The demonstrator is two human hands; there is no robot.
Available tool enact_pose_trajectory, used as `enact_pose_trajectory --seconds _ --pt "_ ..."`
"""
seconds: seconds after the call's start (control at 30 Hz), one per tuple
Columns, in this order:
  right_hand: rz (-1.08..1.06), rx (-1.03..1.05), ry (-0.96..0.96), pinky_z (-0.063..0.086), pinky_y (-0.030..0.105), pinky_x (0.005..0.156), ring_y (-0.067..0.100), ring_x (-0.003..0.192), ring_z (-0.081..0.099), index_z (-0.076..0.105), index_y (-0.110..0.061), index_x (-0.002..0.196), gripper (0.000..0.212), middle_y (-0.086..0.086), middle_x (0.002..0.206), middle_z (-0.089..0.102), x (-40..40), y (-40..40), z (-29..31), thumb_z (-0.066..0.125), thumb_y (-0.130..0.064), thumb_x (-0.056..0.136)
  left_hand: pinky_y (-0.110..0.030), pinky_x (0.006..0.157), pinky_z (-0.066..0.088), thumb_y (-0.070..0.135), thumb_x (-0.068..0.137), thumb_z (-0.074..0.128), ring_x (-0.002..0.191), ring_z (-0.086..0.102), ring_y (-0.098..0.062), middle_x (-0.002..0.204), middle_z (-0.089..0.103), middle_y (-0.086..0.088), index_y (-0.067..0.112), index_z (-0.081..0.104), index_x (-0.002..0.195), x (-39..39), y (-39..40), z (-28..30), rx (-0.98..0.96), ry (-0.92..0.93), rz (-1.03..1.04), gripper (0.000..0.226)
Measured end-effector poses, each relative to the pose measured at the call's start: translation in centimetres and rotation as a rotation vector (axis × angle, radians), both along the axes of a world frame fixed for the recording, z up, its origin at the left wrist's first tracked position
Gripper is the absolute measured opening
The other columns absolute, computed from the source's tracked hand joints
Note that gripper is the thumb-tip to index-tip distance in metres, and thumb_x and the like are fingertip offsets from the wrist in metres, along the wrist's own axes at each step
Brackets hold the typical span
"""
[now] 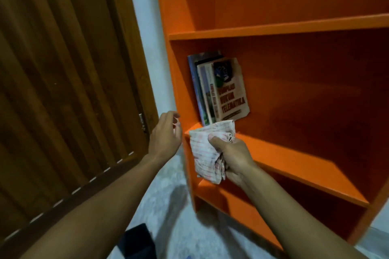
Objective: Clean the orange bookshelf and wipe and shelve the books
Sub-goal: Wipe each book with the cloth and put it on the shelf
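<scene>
The right hand (230, 156) clamps a bunched cloth (207, 149) at the front edge of the orange bookshelf (294, 160) — likely ready to wipe the board. Just above the grip, a few books (221, 88) lean against the left wall, already shelved. The left hand (166, 135), fingers loosely spread and holding nothing, hovers beside the shelf's side. A wooden door (63, 80) stands further left — nothing blocks the shelf.

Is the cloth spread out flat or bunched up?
Bunched up: the right hand grips the cloth in a crumpled wad, folds showing.

Home room: wooden door (63, 90), bookshelf (294, 27)
</scene>
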State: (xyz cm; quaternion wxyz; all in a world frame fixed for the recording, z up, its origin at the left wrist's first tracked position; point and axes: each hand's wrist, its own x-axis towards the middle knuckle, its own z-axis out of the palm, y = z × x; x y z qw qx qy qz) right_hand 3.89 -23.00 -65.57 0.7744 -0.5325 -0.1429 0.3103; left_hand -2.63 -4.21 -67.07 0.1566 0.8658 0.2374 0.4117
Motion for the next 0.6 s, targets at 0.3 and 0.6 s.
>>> enact_pose_trajectory --seconds 0.3,0.6 --pt "0.093 -0.228 -0.09 0.042 0.015 0.037 0.007 0.044 0.063 0.067 -0.004 0.107 0.014 0.012 0.082 0.07 -6.9 4.8 -7.6 0.058 -0.01 0.098 -0.034 0.086 0.053 0.03 0.098 0.056 0.101 0.058 -0.014 0.121 0.058 0.001 0.024 0.05 0.128 -16.2 2.1 -11.6 -0.159 0.33 0.069 0.031" --pt "0.29 -0.396 -0.164 0.036 0.01 0.032 -0.002 0.033 0.052 0.058 -0.011 0.087 0.016 -0.008 0.051 0.06 -10.3 6.9 -12.8 0.054 -0.013 0.102 -0.044 0.099 0.047 0.038 0.091 0.066 0.122 0.052 -0.034 0.139 0.047 -0.016 0.019 0.032 0.149 -25.1 -1.0 -30.0 -0.628 0.798 0.155 0.07"
